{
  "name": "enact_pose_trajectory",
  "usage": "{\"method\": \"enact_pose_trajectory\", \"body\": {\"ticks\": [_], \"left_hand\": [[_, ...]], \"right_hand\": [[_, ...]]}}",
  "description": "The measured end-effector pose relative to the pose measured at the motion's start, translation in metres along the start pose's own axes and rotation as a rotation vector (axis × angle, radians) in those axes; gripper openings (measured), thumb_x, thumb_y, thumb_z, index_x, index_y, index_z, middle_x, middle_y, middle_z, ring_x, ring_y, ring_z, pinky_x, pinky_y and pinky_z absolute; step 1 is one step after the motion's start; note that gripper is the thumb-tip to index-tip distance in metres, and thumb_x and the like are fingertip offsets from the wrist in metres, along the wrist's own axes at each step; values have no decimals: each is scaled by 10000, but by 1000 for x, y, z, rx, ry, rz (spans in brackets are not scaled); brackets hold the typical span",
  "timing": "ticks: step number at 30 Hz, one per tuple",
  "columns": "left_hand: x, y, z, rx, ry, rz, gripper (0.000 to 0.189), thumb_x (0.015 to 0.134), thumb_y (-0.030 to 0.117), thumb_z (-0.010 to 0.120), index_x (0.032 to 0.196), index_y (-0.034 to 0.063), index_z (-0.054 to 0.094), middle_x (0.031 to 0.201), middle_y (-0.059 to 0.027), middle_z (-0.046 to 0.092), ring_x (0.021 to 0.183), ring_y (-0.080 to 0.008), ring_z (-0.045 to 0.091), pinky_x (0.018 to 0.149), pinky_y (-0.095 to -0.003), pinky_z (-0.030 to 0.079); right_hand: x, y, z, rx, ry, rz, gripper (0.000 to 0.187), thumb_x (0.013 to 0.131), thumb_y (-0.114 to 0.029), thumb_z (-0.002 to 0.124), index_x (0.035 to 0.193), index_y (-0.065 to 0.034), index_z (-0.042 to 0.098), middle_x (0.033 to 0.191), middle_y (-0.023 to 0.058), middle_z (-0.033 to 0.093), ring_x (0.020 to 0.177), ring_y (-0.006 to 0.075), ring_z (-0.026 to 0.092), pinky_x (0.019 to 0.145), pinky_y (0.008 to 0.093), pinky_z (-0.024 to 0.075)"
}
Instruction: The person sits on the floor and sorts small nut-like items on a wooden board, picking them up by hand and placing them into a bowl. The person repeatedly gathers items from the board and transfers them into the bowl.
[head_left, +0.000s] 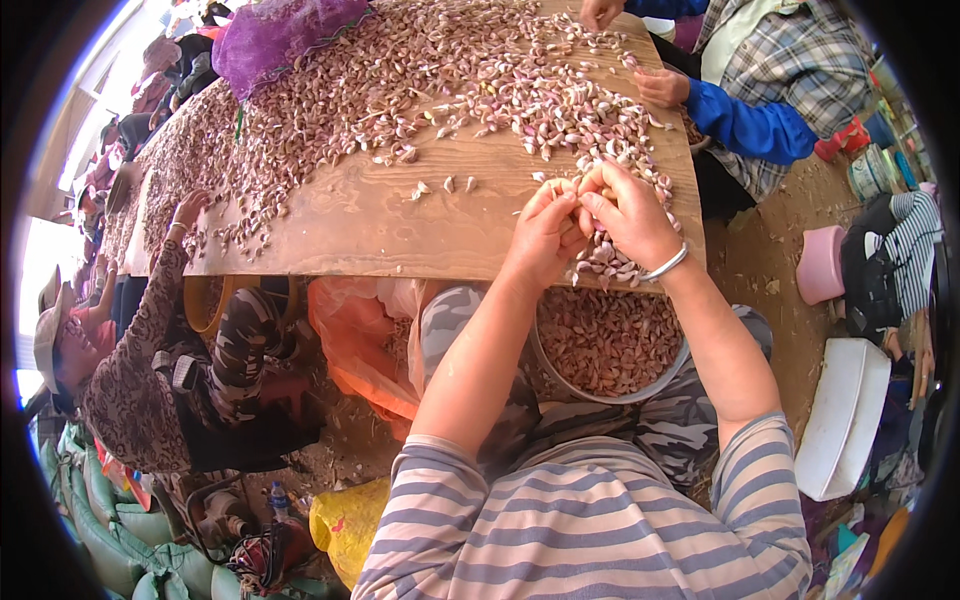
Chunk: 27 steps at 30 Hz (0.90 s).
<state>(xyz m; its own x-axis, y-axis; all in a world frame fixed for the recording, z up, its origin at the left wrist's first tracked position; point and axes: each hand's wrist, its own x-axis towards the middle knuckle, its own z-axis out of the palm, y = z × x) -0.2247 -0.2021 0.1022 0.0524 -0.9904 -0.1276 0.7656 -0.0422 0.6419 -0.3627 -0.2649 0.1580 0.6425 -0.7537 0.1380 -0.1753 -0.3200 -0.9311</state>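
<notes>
My left hand (546, 232) and my right hand (626, 214) meet over the near right part of a wooden table (360, 217). Their fingertips are pinched together on something small, probably a garlic clove, mostly hidden by the fingers. Under and beside my right hand lie garlic cloves (606, 262), part of a large heap (420, 67) spread over the table. A few loose cloves (448, 184) sit apart on the bare wood to the left. Below the table edge, between my knees, a round basin (551, 360) holds many reddish cloves or skins (611, 337).
A co-worker's hand (661, 87) is at the table's right edge; another's (191, 208) touches cloves at left. A purple mesh bag (281, 37) lies on the heap. An orange plastic bag (337, 330) hangs by my left knee. A white tub (844, 420) and pink stool (819, 264) stand right.
</notes>
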Motion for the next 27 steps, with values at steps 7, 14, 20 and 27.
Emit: {"method": "enact_pose_trajectory", "body": {"ticks": [7, 14, 20, 27], "left_hand": [[11, -10, -7, -221, 165, -71, 227, 1074, 207, 439, 1147, 59, 595, 840, -39, 632, 610, -83, 513, 432, -192, 316], [-9, 18, -12, -1, 122, 16, 288, 1054, 116, 444, 1269, 2, 600, 872, -36, 623, 634, -71, 464, 464, -194, 296], [-18, 18, 1, 350, 179, 16, 220, 1040, 118, 496, 1150, 27, 664, 663, 55, 502, 494, -28, 344, 459, -190, 271], [-39, -2, 25, 695, 33, -107, 244, 1055, 146, 481, 1130, 27, 680, 637, 65, 462, 543, -39, 388, 496, -211, 299]], "right_hand": [[-1, -17, 2, -329, -92, -357, 151, 948, -47, 577, 1073, 9, 641, 978, 123, 616, 878, 247, 628, 811, 366, 506], [34, 48, -51, -550, 205, -221, 209, 939, -44, 577, 1114, -45, 692, 1061, 121, 634, 956, 278, 641, 870, 359, 512], [5, 89, -65, -849, 38, 2, 452, 959, -34, 492, 1221, -333, 708, 1333, 5, 599, 1210, 271, 538, 1080, 433, 405], [-62, 57, -46, -694, 41, -260, 327, 897, -12, 546, 1079, -176, 762, 1146, 57, 640, 1014, 299, 578, 956, 399, 487]]}}
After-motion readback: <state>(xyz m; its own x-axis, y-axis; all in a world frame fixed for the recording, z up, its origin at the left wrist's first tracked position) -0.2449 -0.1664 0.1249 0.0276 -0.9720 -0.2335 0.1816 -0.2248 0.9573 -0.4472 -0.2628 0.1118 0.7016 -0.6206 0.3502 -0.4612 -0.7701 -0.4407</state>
